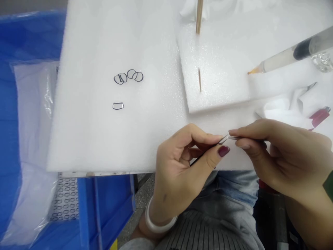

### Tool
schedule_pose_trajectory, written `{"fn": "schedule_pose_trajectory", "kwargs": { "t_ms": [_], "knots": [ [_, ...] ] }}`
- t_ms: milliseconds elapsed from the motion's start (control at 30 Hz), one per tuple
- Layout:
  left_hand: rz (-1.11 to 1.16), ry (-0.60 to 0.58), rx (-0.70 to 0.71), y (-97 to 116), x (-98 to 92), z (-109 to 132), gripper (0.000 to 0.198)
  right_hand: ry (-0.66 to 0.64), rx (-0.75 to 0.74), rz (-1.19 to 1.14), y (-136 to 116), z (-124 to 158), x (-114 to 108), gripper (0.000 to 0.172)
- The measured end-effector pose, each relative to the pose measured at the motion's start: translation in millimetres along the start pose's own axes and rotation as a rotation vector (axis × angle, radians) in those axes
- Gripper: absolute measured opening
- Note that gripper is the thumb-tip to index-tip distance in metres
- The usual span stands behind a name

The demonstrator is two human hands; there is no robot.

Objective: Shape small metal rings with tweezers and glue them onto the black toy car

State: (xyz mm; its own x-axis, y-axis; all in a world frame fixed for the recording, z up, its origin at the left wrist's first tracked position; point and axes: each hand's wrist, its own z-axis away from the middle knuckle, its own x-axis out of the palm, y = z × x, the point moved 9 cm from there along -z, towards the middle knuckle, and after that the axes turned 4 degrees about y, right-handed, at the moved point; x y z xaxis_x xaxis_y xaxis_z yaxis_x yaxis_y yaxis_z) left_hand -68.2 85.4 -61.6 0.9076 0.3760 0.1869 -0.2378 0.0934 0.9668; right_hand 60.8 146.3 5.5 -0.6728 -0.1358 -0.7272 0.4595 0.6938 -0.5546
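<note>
My left hand [182,163] is pinched shut at the near edge of the white foam sheet [104,139], thumb and forefinger closed on a thin dark piece that pokes out below the thumb. My right hand [275,152] is pinched on metal tweezers [227,138], whose tips meet my left fingertips. Several small dark-rimmed rings [128,76] lie on the foam to the upper left, and one flatter ring [118,106] lies just below them.
A smaller foam block [221,69] bears a short wooden stick [199,79]; a longer stick [199,15] stands behind. A glue syringe [286,55] points left at the right. White cloth [286,107], a pink-handled tool [319,116] and a blue bin [26,38] with plastic bags surround.
</note>
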Motion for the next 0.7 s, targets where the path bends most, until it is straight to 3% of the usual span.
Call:
{"fn": "schedule_pose_trajectory", "kwargs": {
  "t_ms": [367, 700],
  "knots": [
    [-0.024, 0.010, 0.004, 1.2, 0.1, -0.6, 0.010, 0.043, -0.016, 0.053, -2.3, 1.1, -2.9, 0.021],
    [-0.030, 0.006, 0.011, 2.1, 1.1, -2.3, 0.010, 0.209, -0.132, 0.165, -11.6, 6.0, -4.3, 0.019]
  ]
}}
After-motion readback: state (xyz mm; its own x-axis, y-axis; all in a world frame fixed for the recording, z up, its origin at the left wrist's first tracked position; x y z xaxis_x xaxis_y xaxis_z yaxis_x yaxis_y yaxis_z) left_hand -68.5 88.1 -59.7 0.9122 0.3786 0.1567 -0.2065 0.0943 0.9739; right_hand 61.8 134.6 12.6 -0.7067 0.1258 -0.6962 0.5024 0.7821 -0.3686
